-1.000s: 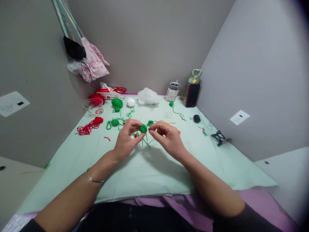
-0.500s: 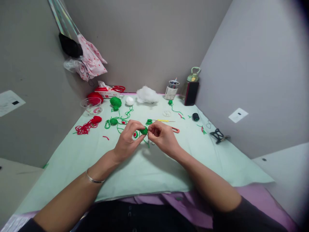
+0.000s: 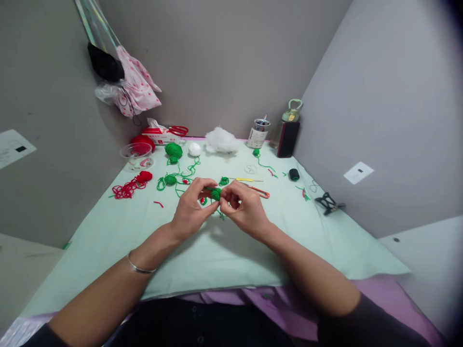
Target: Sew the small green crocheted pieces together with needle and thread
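In front of me over the table, my left hand [image 3: 191, 207] holds a small rounded green crochet piece [image 3: 216, 194] between thumb and fingers. My right hand [image 3: 246, 205] is closed in a pinch against that piece's right edge; what its fingertips grip is hidden. Green yarn ends hang below the piece. Just behind the left thumb lies a small red, white and green crochet piece [image 3: 203, 200], partly covered. Beyond the hands are a small green yarn coil [image 3: 224, 181], a yellow-handled crochet hook [image 3: 244, 180] and an orange cutter [image 3: 261, 193].
Green yarn balls [image 3: 173, 150], a white ball [image 3: 194, 149] and white stuffing [image 3: 221, 140] stand at the back. Tangled red yarn [image 3: 126, 189] and a clear tub [image 3: 136, 156] are left. At right are a pen cup [image 3: 258, 133], a phone [image 3: 288, 139], black thread [image 3: 293, 174] and a black stand [image 3: 327, 203].
The green crochet piece has turned slightly in the left fingers. My right hand has shifted a little left, closer against the piece, uncovering more of the orange cutter.
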Demonstrator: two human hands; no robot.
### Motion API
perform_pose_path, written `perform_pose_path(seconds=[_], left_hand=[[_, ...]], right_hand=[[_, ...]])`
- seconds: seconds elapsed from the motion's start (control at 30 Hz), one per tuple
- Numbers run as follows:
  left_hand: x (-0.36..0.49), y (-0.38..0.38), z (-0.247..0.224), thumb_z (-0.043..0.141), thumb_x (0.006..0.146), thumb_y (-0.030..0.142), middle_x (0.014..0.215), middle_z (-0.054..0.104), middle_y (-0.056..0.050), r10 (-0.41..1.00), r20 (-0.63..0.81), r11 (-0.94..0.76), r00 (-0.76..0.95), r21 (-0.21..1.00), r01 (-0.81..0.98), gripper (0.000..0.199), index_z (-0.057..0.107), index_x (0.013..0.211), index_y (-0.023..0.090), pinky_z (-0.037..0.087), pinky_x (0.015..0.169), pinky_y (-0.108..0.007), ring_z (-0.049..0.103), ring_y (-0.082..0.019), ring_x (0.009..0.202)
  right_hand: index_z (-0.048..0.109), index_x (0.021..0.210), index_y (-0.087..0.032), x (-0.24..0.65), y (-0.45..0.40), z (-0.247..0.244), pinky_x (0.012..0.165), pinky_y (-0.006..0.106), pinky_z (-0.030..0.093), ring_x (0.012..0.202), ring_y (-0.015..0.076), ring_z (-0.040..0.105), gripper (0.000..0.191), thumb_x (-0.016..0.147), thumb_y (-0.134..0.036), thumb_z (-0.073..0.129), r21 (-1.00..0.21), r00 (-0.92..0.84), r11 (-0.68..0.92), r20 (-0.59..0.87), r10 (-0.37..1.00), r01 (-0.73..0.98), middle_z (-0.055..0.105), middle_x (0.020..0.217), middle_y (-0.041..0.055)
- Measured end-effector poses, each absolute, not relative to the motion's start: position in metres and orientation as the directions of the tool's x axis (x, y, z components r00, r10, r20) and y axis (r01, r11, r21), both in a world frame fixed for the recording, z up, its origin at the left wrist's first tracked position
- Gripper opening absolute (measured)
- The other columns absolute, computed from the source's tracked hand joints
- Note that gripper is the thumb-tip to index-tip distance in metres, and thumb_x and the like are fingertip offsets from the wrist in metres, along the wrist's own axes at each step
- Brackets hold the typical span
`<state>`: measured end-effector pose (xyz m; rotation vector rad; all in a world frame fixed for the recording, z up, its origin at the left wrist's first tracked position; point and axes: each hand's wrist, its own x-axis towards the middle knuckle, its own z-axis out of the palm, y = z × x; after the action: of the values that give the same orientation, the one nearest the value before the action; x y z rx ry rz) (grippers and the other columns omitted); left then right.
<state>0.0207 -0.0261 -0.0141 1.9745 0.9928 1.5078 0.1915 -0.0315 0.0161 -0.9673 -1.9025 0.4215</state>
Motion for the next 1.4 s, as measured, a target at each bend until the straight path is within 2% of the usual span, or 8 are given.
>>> perform_pose_path(seconds=[0.17, 0.27, 0.53, 0.67, 0.77, 1.0, 1.27, 1.4], left_hand=[[0.017, -0.026, -0.011, 0.067, 0.086, 0.010, 0.098, 0.062, -0.004, 0.615, 0.762, -0.768, 0.202, 0.522, 0.371, 0.023, 0.059, 0.104, 0.023, 0.058, 0.083, -0.036, 0.063, -0.020, 0.096], [0.016, -0.026, -0.012, 0.065, 0.087, 0.008, 0.097, 0.062, -0.005, 0.565, 0.780, -0.801, 0.268, 0.441, 0.406, 0.022, 0.057, 0.101, 0.023, 0.056, 0.085, -0.038, 0.061, -0.021, 0.099], [0.014, -0.017, -0.017, 0.073, 0.083, 0.020, 0.098, 0.060, -0.003, 0.777, 0.626, -0.620, 0.068, 0.744, 0.248, 0.022, 0.058, 0.099, 0.021, 0.061, 0.082, -0.032, 0.066, -0.016, 0.089], [0.010, -0.015, -0.016, 0.073, 0.085, 0.020, 0.110, 0.062, -0.004, 0.783, 0.623, -0.604, -0.006, 0.761, 0.236, 0.032, 0.058, 0.113, 0.024, 0.062, 0.089, -0.035, 0.068, -0.017, 0.099], [0.010, -0.018, -0.015, 0.072, 0.086, 0.017, 0.113, 0.062, -0.005, 0.706, 0.707, -0.683, 0.041, 0.665, 0.303, 0.038, 0.057, 0.120, 0.025, 0.062, 0.090, -0.035, 0.067, -0.018, 0.102], [0.011, -0.022, -0.009, 0.065, 0.089, 0.008, 0.101, 0.067, -0.006, 0.462, 0.848, -0.824, 0.260, 0.303, 0.478, 0.030, 0.058, 0.113, 0.024, 0.058, 0.085, -0.038, 0.066, -0.022, 0.100], [0.013, -0.022, -0.017, 0.063, 0.091, 0.008, 0.103, 0.068, -0.007, 0.419, 0.830, -0.810, 0.367, 0.160, 0.564, 0.023, 0.057, 0.109, 0.022, 0.058, 0.080, -0.033, 0.068, -0.021, 0.098], [0.016, -0.022, -0.018, 0.063, 0.090, 0.007, 0.101, 0.067, -0.007, 0.434, 0.815, -0.819, 0.384, 0.180, 0.544, 0.022, 0.056, 0.106, 0.020, 0.057, 0.078, -0.032, 0.067, -0.021, 0.096]], right_hand=[[0.057, 0.074, -0.020, 0.194, -0.032, 0.022, 0.056, 0.025, 0.040, 0.059, 0.0111, 0.049, 0.006, 0.077, -0.016, 0.058, -0.766, -0.192, 0.508, 0.472, 0.860, 0.394, 0.055, 0.068, -0.0016], [0.057, 0.073, -0.020, 0.193, -0.032, 0.020, 0.056, 0.025, 0.039, 0.059, 0.0109, 0.048, 0.006, 0.077, -0.014, 0.057, -0.765, -0.226, 0.527, 0.476, 0.850, 0.370, 0.054, 0.068, -0.0020], [0.059, 0.078, -0.020, 0.193, -0.037, 0.018, 0.056, 0.025, 0.039, 0.060, 0.0103, 0.047, 0.009, 0.084, -0.014, 0.059, -0.689, -0.379, 0.644, 0.527, 0.760, 0.333, 0.056, 0.074, -0.0007], [0.067, 0.085, -0.020, 0.196, -0.035, 0.020, 0.057, 0.026, 0.040, 0.063, 0.0116, 0.051, 0.010, 0.093, -0.021, 0.061, -0.713, -0.286, 0.608, 0.537, 0.794, 0.349, 0.061, 0.078, 0.0014], [0.071, 0.090, -0.021, 0.198, -0.031, 0.018, 0.059, 0.026, 0.042, 0.065, 0.0125, 0.054, 0.008, 0.094, -0.022, 0.064, -0.693, -0.238, 0.607, 0.561, 0.793, 0.389, 0.062, 0.080, 0.0024], [0.071, 0.089, -0.021, 0.198, -0.031, 0.016, 0.061, 0.026, 0.043, 0.063, 0.0121, 0.053, 0.008, 0.093, -0.020, 0.064, -0.651, -0.218, 0.607, 0.580, 0.785, 0.455, 0.063, 0.080, 0.0021], [0.062, 0.079, -0.019, 0.198, -0.025, 0.010, 0.060, 0.025, 0.039, 0.062, 0.0113, 0.049, 0.012, 0.085, -0.010, 0.058, -0.514, -0.260, 0.647, 0.633, 0.729, 0.564, 0.057, 0.075, 0.0003], [0.056, 0.072, -0.019, 0.197, -0.023, 0.010, 0.059, 0.024, 0.037, 0.060, 0.0107, 0.047, 0.013, 0.077, -0.007, 0.059, -0.611, -0.261, 0.612, 0.568, 0.781, 0.501, 0.052, 0.069, -0.0026]])
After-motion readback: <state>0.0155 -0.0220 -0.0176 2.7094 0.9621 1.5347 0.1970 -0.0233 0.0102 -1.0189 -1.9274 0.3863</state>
